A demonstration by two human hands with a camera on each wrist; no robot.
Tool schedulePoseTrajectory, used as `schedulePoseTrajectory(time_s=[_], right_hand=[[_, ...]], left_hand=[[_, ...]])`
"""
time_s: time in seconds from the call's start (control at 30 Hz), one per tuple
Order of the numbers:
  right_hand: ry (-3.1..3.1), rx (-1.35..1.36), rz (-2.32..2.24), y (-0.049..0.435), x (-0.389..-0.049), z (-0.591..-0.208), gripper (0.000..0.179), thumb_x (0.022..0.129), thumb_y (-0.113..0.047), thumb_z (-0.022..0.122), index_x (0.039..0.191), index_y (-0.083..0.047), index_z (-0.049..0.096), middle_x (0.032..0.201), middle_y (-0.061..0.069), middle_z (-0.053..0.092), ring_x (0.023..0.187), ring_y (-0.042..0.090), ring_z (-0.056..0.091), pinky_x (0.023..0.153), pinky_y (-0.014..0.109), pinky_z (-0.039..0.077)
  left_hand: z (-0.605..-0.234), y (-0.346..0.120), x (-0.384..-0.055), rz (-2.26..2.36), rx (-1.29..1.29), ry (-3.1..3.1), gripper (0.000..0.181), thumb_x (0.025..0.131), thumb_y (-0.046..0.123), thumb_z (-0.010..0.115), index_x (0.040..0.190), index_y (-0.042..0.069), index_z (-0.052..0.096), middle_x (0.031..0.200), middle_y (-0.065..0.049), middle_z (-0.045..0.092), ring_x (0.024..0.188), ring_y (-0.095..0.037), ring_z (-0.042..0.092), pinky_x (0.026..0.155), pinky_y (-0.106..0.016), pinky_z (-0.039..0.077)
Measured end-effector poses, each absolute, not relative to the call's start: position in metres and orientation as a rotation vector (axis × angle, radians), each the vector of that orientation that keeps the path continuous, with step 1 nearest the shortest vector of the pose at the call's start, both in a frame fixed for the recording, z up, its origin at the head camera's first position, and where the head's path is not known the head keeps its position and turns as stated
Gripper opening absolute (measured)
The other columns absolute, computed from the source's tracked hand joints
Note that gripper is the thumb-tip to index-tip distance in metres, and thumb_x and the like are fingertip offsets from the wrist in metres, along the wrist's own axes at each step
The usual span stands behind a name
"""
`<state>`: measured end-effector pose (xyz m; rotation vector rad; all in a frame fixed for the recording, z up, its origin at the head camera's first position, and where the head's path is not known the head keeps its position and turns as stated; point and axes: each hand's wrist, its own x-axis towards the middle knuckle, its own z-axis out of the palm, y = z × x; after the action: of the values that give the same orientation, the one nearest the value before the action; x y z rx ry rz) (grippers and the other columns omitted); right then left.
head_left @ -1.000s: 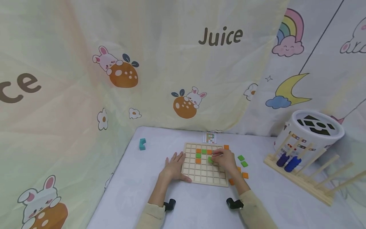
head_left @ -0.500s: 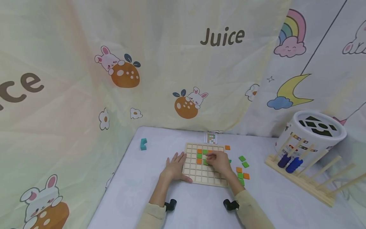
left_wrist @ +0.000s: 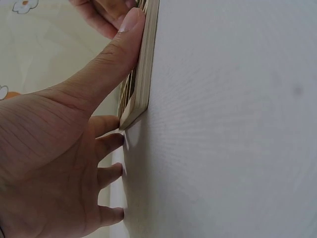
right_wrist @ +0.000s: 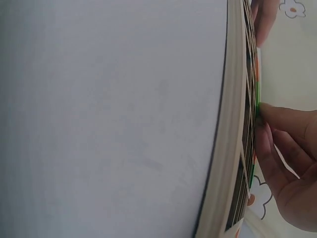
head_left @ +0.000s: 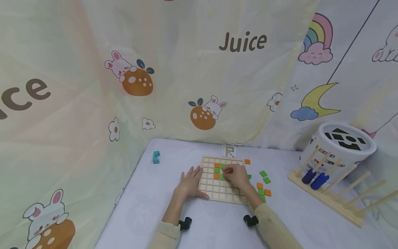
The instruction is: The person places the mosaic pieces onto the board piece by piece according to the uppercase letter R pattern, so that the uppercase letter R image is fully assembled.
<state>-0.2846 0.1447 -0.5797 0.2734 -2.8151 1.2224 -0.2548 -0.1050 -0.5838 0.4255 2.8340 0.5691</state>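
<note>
A wooden grid board (head_left: pixel 217 194) lies on the table with several orange and green square tiles in its upper cells. My left hand (head_left: pixel 188 183) rests at the board's left side, fingers spread; in the left wrist view its thumb (left_wrist: pixel 111 57) lies along the board's front edge. Over the board, my right hand (head_left: pixel 238 177) pinches a green tile (head_left: pixel 222 177) down at the grid, just right of an orange tile (head_left: pixel 216 176). The right wrist view shows the thumb and fingers of this hand (right_wrist: pixel 296 158) meeting at the board's surface. Part of the tile pattern is hidden behind the hand.
Loose green (head_left: pixel 263 173) and orange tiles (head_left: pixel 267 192) lie right of the board. A small pattern card (head_left: pixel 229 150) lies behind it. A teal block (head_left: pixel 156 157) sits at the far left. On the right stand a wooden peg rack (head_left: pixel 329 199) and a white bucket (head_left: pixel 339 148).
My right hand has moved left across the board with the green tile, down to the cell beside the orange tile. The left hand has stayed in place.
</note>
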Motion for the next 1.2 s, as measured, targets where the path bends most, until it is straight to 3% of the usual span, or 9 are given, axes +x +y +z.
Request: schedulePoseTrajectory(time_s=[0.3, 0.63, 1.0, 1.2], right_hand=[[-2.839, 0.325, 1.256, 0.151, -0.282, -0.577, 0.016, 0.086, -0.004, 0.085, 0.101, -0.008, 0.080, 0.088, -0.001, 0.078, 0.078, 0.010, 0.072, 0.076, 0.034, 0.062], [-2.796, 0.295, 1.277, 0.170, -0.285, -0.575, 0.019, 0.089, -0.006, 0.082, 0.108, -0.006, 0.079, 0.095, 0.002, 0.078, 0.087, 0.017, 0.074, 0.078, 0.037, 0.063], [-2.786, 0.112, 1.084, 0.205, -0.309, -0.565, 0.018, 0.093, -0.008, 0.077, 0.110, -0.005, 0.079, 0.100, 0.011, 0.079, 0.090, 0.027, 0.075, 0.076, 0.044, 0.062], [-2.856, -0.074, 1.044, 0.227, -0.321, -0.568, 0.023, 0.093, -0.008, 0.072, 0.116, -0.006, 0.077, 0.107, 0.013, 0.076, 0.094, 0.029, 0.070, 0.075, 0.043, 0.058]], left_hand=[[-0.602, -0.106, -0.264, 0.587, 0.404, 2.832, 0.138, 0.061, 0.066, 0.093, 0.167, 0.013, 0.023, 0.174, -0.007, 0.019, 0.161, -0.037, 0.009, 0.122, -0.073, 0.008], [-0.601, -0.104, -0.263, 0.535, 0.418, 2.847, 0.139, 0.061, 0.068, 0.092, 0.168, 0.013, 0.022, 0.174, -0.008, 0.018, 0.161, -0.037, 0.008, 0.122, -0.073, 0.009], [-0.589, -0.106, -0.260, 0.600, 0.431, 2.835, 0.139, 0.057, 0.065, 0.095, 0.166, 0.010, 0.027, 0.173, -0.011, 0.024, 0.160, -0.040, 0.013, 0.120, -0.076, 0.012], [-0.579, -0.105, -0.255, 0.562, 0.434, 2.835, 0.133, 0.063, 0.064, 0.093, 0.165, 0.008, 0.028, 0.172, -0.012, 0.025, 0.159, -0.039, 0.015, 0.122, -0.073, 0.014]])
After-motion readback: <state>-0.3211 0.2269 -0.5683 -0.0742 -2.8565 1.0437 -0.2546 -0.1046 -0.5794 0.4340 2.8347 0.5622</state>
